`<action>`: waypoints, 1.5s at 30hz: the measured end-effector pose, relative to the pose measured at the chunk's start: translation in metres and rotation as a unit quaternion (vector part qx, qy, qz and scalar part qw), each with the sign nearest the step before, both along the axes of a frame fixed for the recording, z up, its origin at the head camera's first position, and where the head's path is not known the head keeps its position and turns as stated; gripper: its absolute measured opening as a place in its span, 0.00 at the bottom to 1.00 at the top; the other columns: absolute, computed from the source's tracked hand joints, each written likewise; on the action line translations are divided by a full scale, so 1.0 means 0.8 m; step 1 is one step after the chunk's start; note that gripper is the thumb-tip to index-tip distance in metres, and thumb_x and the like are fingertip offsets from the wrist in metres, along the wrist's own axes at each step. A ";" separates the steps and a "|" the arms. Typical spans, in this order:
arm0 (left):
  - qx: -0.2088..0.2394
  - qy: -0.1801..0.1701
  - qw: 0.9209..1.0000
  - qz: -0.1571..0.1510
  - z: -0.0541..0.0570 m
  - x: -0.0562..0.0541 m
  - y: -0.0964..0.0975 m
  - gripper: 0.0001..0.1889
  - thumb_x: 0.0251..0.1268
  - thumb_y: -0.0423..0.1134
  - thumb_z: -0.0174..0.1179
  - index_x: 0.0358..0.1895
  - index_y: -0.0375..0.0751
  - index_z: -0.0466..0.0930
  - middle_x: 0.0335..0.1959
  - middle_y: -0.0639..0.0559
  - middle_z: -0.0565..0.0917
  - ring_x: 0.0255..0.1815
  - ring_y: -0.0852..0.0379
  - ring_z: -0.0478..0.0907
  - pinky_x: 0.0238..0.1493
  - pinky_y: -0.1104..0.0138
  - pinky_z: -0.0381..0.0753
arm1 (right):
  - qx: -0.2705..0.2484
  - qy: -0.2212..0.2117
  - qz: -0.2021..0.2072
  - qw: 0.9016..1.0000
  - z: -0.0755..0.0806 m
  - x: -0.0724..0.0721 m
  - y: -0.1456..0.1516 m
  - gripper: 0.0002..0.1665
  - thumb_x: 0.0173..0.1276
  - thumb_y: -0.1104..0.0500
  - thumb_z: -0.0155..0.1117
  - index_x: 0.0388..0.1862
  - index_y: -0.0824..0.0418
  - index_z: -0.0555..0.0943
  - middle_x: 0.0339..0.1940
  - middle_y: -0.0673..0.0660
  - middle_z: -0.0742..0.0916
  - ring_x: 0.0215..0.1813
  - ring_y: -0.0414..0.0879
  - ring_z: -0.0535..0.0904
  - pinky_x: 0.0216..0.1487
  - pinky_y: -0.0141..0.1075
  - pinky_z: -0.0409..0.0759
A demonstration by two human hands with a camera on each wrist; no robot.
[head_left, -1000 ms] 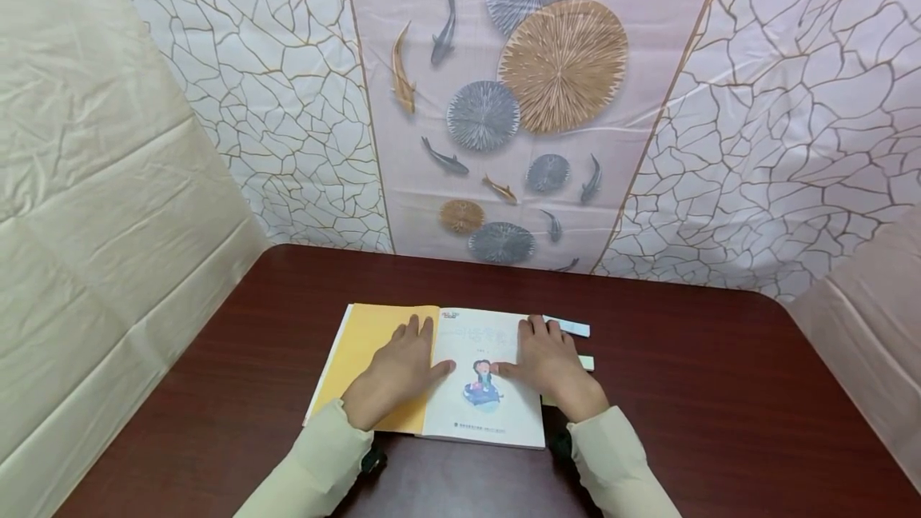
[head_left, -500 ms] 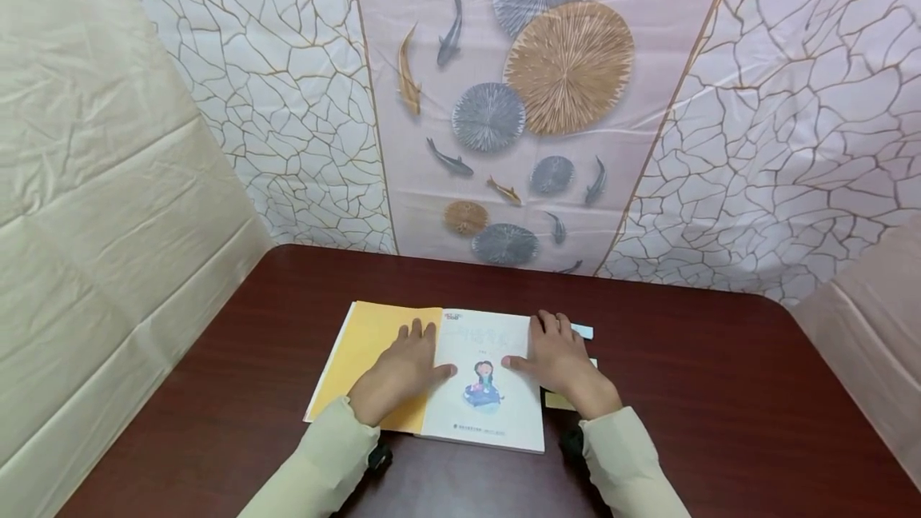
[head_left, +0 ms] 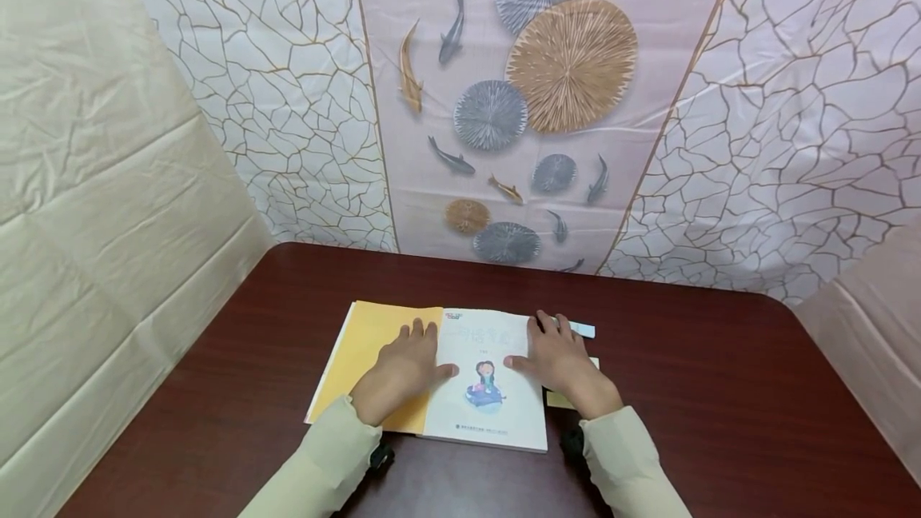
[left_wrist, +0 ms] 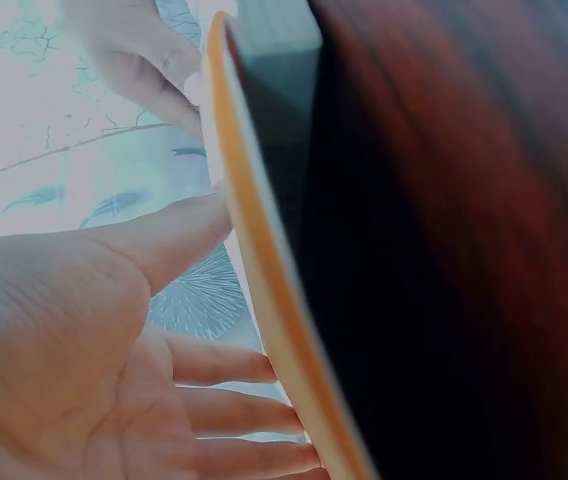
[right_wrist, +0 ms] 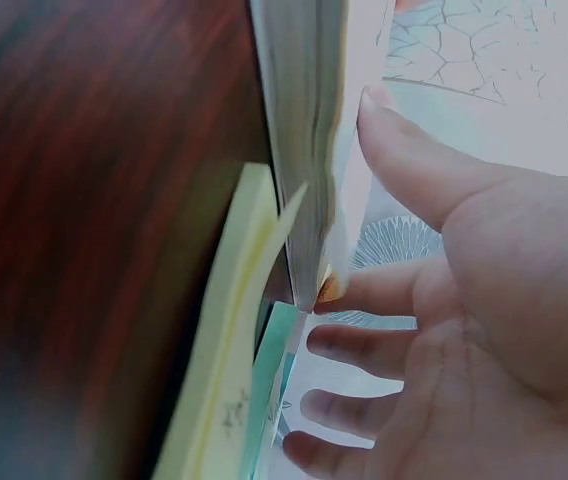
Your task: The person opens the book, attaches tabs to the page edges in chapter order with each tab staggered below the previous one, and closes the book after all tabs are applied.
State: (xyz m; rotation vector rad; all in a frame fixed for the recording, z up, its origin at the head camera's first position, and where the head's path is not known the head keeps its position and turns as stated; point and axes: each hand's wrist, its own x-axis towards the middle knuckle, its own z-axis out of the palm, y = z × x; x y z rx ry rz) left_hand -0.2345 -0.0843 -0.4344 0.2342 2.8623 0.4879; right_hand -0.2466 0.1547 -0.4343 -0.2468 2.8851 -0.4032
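An open book (head_left: pixel 453 416) lies on the table, a yellow endpaper (head_left: pixel 348 362) on its left and a white title page with a small drawn figure on its right. Over the yellow side near the fold rests my left hand (head_left: pixel 401 368), fingers extended and thumb reaching onto the white page. My right hand (head_left: pixel 567 364) is at the book's right edge, its thumb on the page. In the right wrist view those fingers (right_wrist: pixel 359 350) are spread and fairly straight, the index fingertip right at the page corner. Neither hand grips anything.
Pads of sticky notes stick out beside the book's right edge: a yellow one (head_left: pixel 560 400), a pale one (head_left: pixel 595 362) and a light blue one (head_left: pixel 584 331), partly hidden by my right hand. The dark red table (head_left: pixel 719 390) meets a patterned cloth (head_left: pixel 460 182) behind.
My right hand has slid right, from over the title page to its edge, uncovering more of the page and the yellow pad. My left hand has hardly moved.
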 end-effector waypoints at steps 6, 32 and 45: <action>-0.025 0.023 0.999 -0.004 0.001 -0.001 0.001 0.44 0.69 0.59 0.70 0.77 0.31 0.68 0.78 0.32 0.68 0.77 0.33 0.67 0.66 0.38 0.76 | -0.055 0.045 -0.021 0.997 0.005 -0.002 -0.004 0.46 0.69 0.50 0.78 0.76 0.73 0.70 0.69 0.74 0.77 0.69 0.67 0.73 0.66 0.58 0.77; 0.214 0.063 0.969 -0.104 -0.009 -0.015 -0.007 0.22 0.82 0.54 0.57 0.58 0.41 0.89 0.57 0.45 0.86 0.59 0.46 0.79 0.60 0.51 0.79 | -0.441 -0.148 0.005 0.885 0.010 0.002 -0.001 0.32 0.89 0.48 0.45 0.80 0.66 0.66 0.67 0.64 0.82 0.64 0.56 0.83 0.62 0.53 0.83; 0.406 -0.033 0.913 -0.021 0.007 -0.025 -0.015 0.26 0.79 0.56 0.58 0.52 0.33 0.87 0.47 0.43 0.91 0.48 0.51 0.88 0.57 0.53 0.82 | -0.372 -0.077 0.116 0.918 0.021 0.014 -0.019 0.27 0.85 0.48 0.57 0.77 0.55 0.74 0.74 0.58 0.78 0.60 0.55 0.79 0.48 0.48 0.86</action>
